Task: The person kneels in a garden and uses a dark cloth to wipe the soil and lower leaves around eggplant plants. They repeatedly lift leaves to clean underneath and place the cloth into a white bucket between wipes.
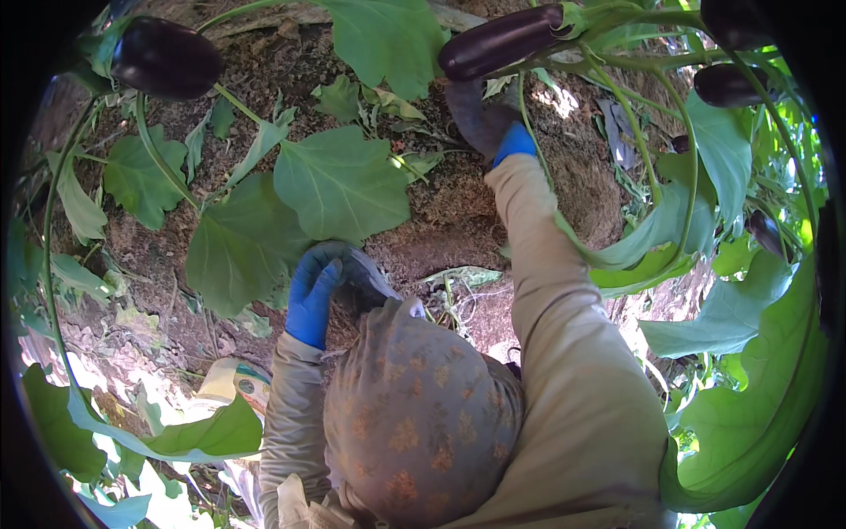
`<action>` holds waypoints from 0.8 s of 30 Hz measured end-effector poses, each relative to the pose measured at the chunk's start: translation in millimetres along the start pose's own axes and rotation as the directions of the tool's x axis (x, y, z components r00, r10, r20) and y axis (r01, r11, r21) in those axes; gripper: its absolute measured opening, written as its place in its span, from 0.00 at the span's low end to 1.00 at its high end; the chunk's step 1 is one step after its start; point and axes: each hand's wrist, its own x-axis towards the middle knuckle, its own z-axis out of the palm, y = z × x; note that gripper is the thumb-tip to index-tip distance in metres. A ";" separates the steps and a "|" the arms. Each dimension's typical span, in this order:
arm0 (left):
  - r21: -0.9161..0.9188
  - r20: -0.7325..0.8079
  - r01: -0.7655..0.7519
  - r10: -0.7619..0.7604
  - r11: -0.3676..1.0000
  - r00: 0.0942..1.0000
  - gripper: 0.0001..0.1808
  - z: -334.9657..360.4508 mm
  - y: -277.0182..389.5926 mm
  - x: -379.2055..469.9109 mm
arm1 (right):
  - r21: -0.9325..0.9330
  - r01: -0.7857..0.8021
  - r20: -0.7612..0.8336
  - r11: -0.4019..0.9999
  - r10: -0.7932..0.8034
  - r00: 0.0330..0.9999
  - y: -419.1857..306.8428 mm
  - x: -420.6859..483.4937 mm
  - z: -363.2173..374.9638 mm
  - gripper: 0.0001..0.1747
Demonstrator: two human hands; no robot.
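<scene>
My left hand (pixel 314 294), in a blue glove with a dark grey coating, is low over the soil beside a broad eggplant leaf (pixel 340 185). Its fingers curve to the right, with their tips partly hidden behind rounded floral cloth (pixel 423 416). Whether they hold anything is not visible. Farther forward, my right hand (pixel 486 122) wears a similar glove and reaches beneath a long dark purple eggplant (pixel 505 43). That fruit hangs almost level from a green stem and covers the right fingertips, so a grip cannot be confirmed.
Another eggplant (pixel 168 58) hangs at upper left, and more fruit (pixel 730 84) hangs at right. Large leaves (pixel 747 397) and bent stems crowd the right side. A pale container (pixel 225 383) bearing print stands at lower left. Dry leaves litter the brown soil (pixel 456 192).
</scene>
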 end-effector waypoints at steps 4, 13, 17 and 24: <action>0.013 -0.063 0.028 -0.028 1.000 0.998 0.14 -4.8 -4.8 -1.1 | -0.461 0.216 0.016 0.860 -0.236 0.972 -30.7 50.1 9.8 0.32; 0.053 -0.049 0.011 -0.008 0.999 0.999 0.15 -5.6 -0.2 3.6 | -0.868 0.480 0.383 0.126 -0.445 0.810 -39.9 -25.5 15.0 0.38; 0.161 -0.002 0.048 -0.048 0.986 0.999 0.14 -2.8 2.7 10.4 | -0.567 0.823 0.609 -0.018 -0.682 0.405 -27.6 -47.2 37.1 0.21; -0.005 -0.030 0.040 -0.041 0.999 0.999 0.14 -3.1 7.1 2.5 | -0.470 0.877 0.834 0.094 -0.277 0.477 -66.0 -64.3 0.6 0.10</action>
